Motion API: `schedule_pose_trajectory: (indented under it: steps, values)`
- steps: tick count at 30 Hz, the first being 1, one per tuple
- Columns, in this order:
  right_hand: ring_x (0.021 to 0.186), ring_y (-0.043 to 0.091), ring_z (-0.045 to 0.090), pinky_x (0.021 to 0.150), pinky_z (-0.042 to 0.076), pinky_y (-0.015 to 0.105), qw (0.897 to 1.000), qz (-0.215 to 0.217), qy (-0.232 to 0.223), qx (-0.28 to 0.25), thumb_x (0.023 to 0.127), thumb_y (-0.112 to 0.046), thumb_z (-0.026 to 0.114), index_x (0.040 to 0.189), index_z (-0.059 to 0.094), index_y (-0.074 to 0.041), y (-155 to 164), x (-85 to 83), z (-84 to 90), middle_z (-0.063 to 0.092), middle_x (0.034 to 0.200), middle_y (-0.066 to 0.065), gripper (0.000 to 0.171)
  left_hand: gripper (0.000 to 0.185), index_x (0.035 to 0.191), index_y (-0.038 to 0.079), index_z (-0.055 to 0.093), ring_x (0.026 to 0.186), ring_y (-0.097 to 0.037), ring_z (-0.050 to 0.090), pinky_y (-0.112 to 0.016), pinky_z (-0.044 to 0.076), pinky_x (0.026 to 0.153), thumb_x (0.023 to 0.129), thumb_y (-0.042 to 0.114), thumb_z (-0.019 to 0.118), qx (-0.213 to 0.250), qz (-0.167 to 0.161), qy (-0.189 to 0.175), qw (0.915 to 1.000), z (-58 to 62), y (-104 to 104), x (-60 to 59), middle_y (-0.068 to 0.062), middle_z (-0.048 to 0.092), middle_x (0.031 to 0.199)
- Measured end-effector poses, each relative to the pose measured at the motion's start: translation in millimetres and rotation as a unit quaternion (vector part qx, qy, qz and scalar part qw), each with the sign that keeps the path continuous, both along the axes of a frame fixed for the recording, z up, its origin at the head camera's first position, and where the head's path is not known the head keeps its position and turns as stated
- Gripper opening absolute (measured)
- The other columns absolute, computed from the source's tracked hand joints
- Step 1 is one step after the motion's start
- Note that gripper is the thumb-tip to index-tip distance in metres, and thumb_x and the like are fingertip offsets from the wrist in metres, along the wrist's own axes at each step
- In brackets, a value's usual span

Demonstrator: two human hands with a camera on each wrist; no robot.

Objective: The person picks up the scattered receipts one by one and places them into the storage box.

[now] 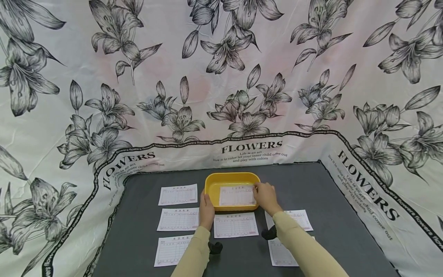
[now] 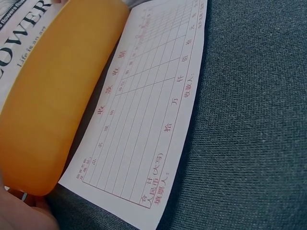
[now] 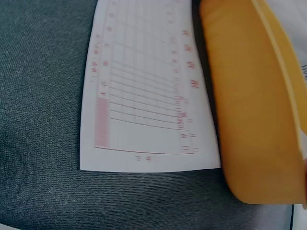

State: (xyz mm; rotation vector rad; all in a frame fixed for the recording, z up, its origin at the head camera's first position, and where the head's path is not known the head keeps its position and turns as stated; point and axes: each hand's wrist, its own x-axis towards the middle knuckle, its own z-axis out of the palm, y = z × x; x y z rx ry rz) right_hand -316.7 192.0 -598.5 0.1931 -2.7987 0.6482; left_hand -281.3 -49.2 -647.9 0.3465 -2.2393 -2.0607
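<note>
A shallow yellow plastic tray [image 1: 232, 176] sits at the far middle of the table, with a printed receipt slip [image 1: 237, 196] lying inside it. My left hand [image 1: 206, 211] grips the tray's left side, its thumb up at the rim. On the opposite side, my right hand [image 1: 267, 197] holds the right wall, fingertips over the rim close to the slip's edge. Just in front of the tray lies another receipt [image 1: 236, 226], its red print facing up in the left wrist view. The tray wall [image 3: 259, 100] fills the right of the right wrist view, where the hand is mostly hidden.
Three receipts are stacked in a column at left, including the far one [image 1: 178, 194] and the near one [image 1: 173, 250]. At right, two more receipts, one of them [image 1: 301, 220] partly under the right forearm, lie on the dark grey tabletop [image 1: 138, 215]. A flower-print cloth [image 1: 187, 154] surrounds the table.
</note>
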Motion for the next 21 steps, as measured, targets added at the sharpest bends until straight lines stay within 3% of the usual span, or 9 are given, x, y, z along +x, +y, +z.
schedule_pose_trajectory:
  steps: [6, 11, 14, 21]
  values:
    - [0.070, 0.026, 0.050, 0.069, 0.038, 0.041, 0.997, -0.004, 0.014, 0.076, 0.100, -0.010, 0.073, 0.102, 0.080, -0.001, -7.7, -1.6, -3.7, 0.075, 0.083, 0.012, 0.011, 0.054, 0.168, 0.011, 0.024, 0.155, -0.037, 0.038, -0.057, 0.031, 0.128, 0.119, 0.031, 0.029, 0.003, 0.001, -0.003, 1.0000, -1.7, 0.1, -0.6, -0.015, 0.037, 0.170]
    - [0.069, 0.028, 0.049, 0.067, 0.037, 0.041, 0.993, -0.012, 0.014, 0.113, 0.099, -0.010, 0.074, 0.093, 0.076, -0.002, -10.9, -1.5, -0.9, 0.070, 0.075, 0.012, 0.011, 0.053, 0.168, 0.011, 0.024, 0.155, -0.038, 0.037, -0.057, 0.031, 0.128, 0.119, 0.031, 0.029, 0.009, 0.001, -0.002, 1.0000, 2.7, 0.0, -1.1, -0.015, 0.037, 0.170]
    - [0.073, 0.030, 0.053, 0.068, 0.042, 0.043, 0.991, -0.018, 0.004, 0.130, 0.099, -0.012, 0.074, 0.100, 0.077, -0.001, -12.4, -1.3, -0.5, 0.073, 0.081, 0.014, 0.012, 0.054, 0.169, 0.011, 0.024, 0.155, -0.038, 0.037, -0.057, 0.030, 0.128, 0.119, 0.031, 0.029, 0.007, -0.001, 0.000, 1.0000, 3.8, -0.2, -0.3, -0.016, 0.036, 0.170]
    - [0.083, 0.035, 0.061, 0.076, 0.051, 0.049, 0.991, -0.016, -0.006, 0.133, 0.098, -0.016, 0.077, 0.126, 0.074, -0.002, -12.6, -1.1, 0.5, 0.078, 0.100, 0.018, 0.031, 0.056, 0.169, 0.012, 0.024, 0.156, -0.037, 0.036, -0.056, 0.030, 0.129, 0.119, 0.038, 0.027, 0.000, -0.003, -0.003, 1.0000, 0.7, -0.4, -0.7, -0.015, 0.037, 0.169]
